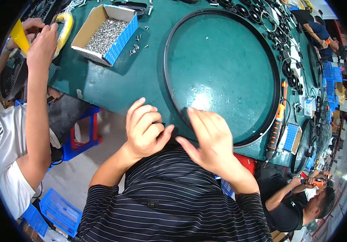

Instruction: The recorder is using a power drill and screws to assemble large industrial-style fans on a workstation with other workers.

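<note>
A large black ring-shaped rim (276, 76) lies flat on the green table (113, 86). My right hand (211, 139) is over its near left edge, thumb and fingers apart; whether the fingertips touch the rim I cannot tell. Left of it, just off the table's front edge, my left hand (143, 131) has its fingers curled in toward the thumb. A small dark patch shows between that thumb and forefinger, too little to name. Farther back on the left stands an open blue and white cardboard box (122, 39) full of small metal screws (105, 36).
Several loose screws (134, 50) lie beside the box. An orange and black power screwdriver (276, 129) with a cable rests right of the rim, near a small blue box (291, 137). Black round parts (254, 15) crowd the far right. Co-workers sit on both sides; one's arm (38, 101) reaches over the table's left.
</note>
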`<state>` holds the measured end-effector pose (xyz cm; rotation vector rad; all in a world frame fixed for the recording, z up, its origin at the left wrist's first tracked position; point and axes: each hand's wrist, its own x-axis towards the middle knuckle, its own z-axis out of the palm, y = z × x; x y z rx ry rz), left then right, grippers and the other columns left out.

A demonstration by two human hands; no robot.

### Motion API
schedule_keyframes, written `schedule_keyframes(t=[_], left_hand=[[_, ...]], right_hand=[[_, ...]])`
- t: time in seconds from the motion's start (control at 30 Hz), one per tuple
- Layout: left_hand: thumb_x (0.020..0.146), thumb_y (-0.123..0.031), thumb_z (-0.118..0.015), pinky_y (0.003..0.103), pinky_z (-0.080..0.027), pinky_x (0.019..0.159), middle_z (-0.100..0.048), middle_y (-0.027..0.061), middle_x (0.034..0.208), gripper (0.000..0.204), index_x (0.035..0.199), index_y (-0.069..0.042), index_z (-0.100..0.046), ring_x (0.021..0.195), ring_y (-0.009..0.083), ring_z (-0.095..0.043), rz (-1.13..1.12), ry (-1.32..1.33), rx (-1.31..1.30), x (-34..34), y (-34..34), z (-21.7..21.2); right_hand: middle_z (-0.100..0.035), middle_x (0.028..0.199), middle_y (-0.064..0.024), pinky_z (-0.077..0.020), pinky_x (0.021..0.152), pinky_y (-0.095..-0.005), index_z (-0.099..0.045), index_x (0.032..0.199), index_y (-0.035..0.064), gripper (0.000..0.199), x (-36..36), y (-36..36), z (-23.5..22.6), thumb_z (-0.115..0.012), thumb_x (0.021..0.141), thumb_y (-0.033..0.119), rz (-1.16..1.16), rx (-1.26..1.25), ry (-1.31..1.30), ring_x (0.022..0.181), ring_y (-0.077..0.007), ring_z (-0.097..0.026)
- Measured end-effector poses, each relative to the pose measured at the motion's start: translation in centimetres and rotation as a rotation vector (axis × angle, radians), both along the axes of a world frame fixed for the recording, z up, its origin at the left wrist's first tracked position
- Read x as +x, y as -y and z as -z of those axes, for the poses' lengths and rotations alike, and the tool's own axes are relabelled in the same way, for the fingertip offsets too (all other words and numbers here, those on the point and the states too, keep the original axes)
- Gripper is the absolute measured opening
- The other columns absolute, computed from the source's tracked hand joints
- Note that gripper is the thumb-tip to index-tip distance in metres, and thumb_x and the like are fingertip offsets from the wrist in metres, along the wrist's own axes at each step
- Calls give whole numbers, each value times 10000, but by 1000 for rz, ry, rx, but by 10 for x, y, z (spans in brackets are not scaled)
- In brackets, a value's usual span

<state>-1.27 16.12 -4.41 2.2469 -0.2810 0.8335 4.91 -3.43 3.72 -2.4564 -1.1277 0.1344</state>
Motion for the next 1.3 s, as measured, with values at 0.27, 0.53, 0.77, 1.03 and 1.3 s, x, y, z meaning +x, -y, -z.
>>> schedule_keyframes(t=[0.27, 0.53, 0.77, 1.03, 1.3], left_hand=[[714, -56, -774, 439, -511, 867, -652, 158, 988, 218, 891, -4, -657, 936, 328, -633, -139, -128, -387, 0, -36, -16], [862, 18, -674, 304, -545, 788, -476, 179, 1294, 925, 1575, -45, -89, 957, 164, -626, 338, -403, -1287, 21, -30, -39], [817, 5, -757, 240, -537, 728, -602, 183, 1196, 894, 1502, 126, -195, 844, 129, -648, 463, -91, -1016, 7, -2, -62], [787, -26, -799, 279, -571, 702, -655, 199, 1111, 935, 1480, 143, -195, 854, 191, -703, 378, 21, -855, 4, 0, -56], [818, -347, -736, 320, -546, 768, -488, 265, 1285, 1144, 1558, -15, 70, 894, 249, -672, 563, -182, -1082, 17, -10, -72]], right_hand=[[-549, 931, -137, -459, 677, -389, -520, 1309, -102, 593, 16, -40, 13, -629, 732, -13, -165, 82, 111, 787, -279, -550], [-621, 823, -61, -483, 581, -309, -674, 1110, -39, 426, -33, 30, 5, -702, 687, 5, -439, 124, 201, 680, -193, -600], [-662, 951, -90, -542, 726, -324, -713, 1040, 50, 358, -46, 77, 20, -693, 685, 96, -391, 208, 302, 808, -230, -646], [-647, 943, -92, -565, 750, -334, -718, 992, 52, 281, -46, 85, 22, -708, 712, 82, -359, 243, 365, 818, -226, -662], [-559, 782, -52, -445, 521, -313, -650, 1085, 82, 489, -43, 76, -13, -840, 640, 11, -161, 362, 377, 626, -217, -552]])
